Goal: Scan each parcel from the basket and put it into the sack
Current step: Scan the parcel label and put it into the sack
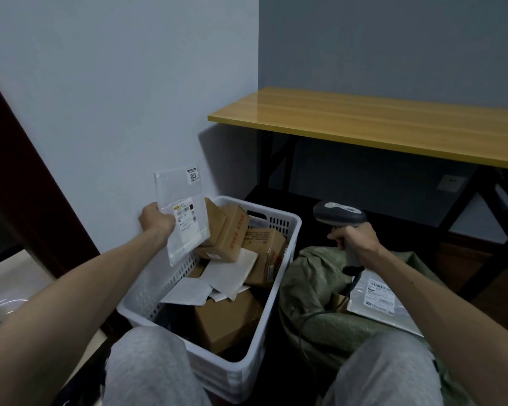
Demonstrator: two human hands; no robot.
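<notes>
The left hand pinches a flat white plastic mailer parcel, raised over the 10 o'clock corner of the white perforated plastic basket of brown cardboard boxes. The right hand is wrapped round a grey handheld barcode scanner. The crumpled green woven sack lies at the basket's 3 o'clock, with a white labelled mailer in it.

Perhaps a spare room or small office: bare walls, table, socket, basket of parcels, sack.
</notes>
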